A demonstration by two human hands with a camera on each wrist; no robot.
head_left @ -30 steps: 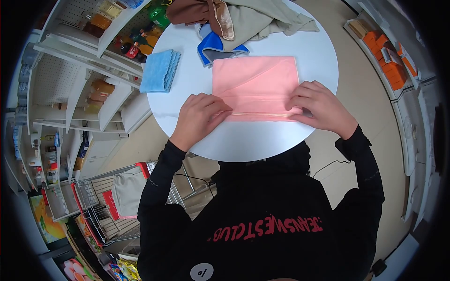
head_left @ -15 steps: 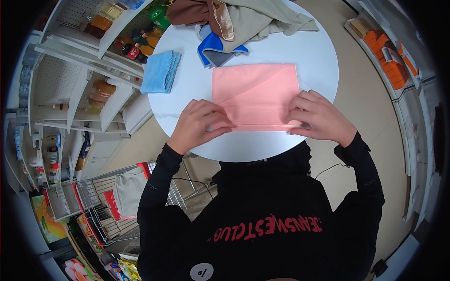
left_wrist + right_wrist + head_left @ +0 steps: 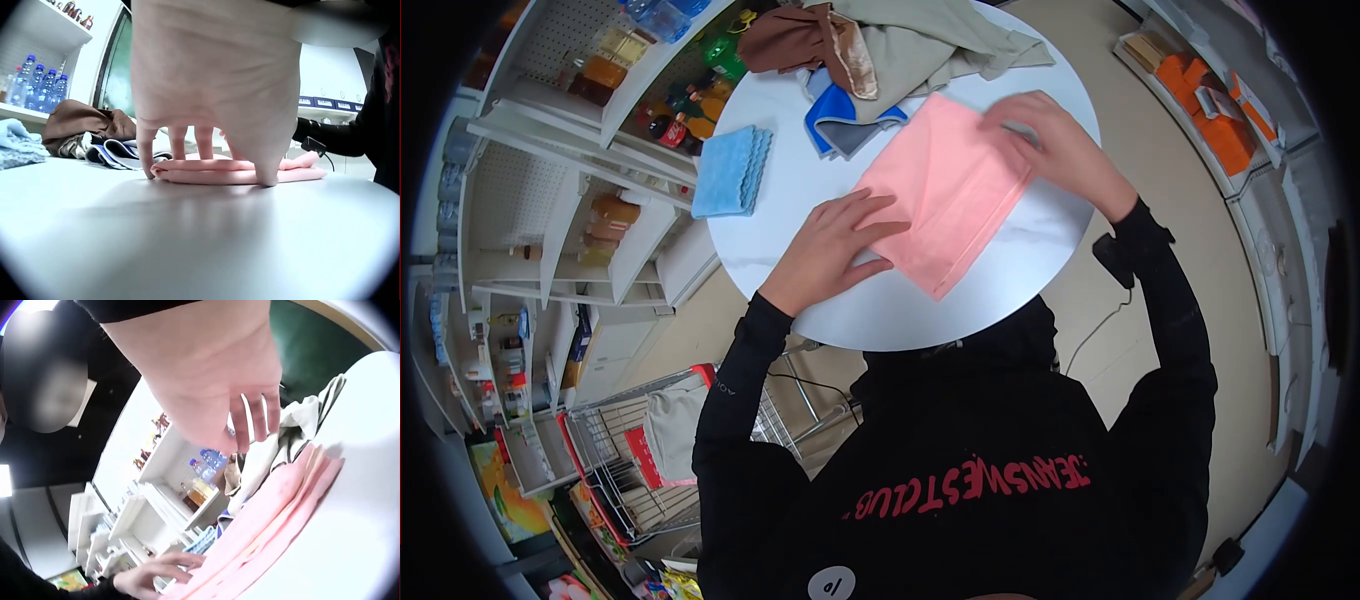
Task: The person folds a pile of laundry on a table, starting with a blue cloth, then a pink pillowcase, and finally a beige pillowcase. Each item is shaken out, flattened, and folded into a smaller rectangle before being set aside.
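Observation:
A folded pink cloth [image 3: 948, 200] lies turned at an angle on the round white table. My left hand [image 3: 837, 247] is at its left edge with the fingers spread, fingertips on the fabric. In the left wrist view, the thumb and fingers of the left hand [image 3: 215, 94] reach down beside the stacked pink layers [image 3: 212, 176]. My right hand [image 3: 1055, 148] is at the cloth's upper right side, fingers loosely bent. The right wrist view has this right hand [image 3: 219, 394] just above the pink layers [image 3: 269, 531], nothing between its fingers.
A folded light-blue cloth [image 3: 732, 172] lies at the table's left. Toward the far edge is a heap with a brown cloth [image 3: 795, 42], a grey-green cloth [image 3: 940, 50] and a blue-and-grey cloth [image 3: 840, 122]. A shopping cart [image 3: 625, 450] stands lower left, below shelves with bottles.
The pink cloth was first drawn toward the body, then turned so its right side swung away. My right hand has moved up and away with its fingers loosened; my left fingers have spread out.

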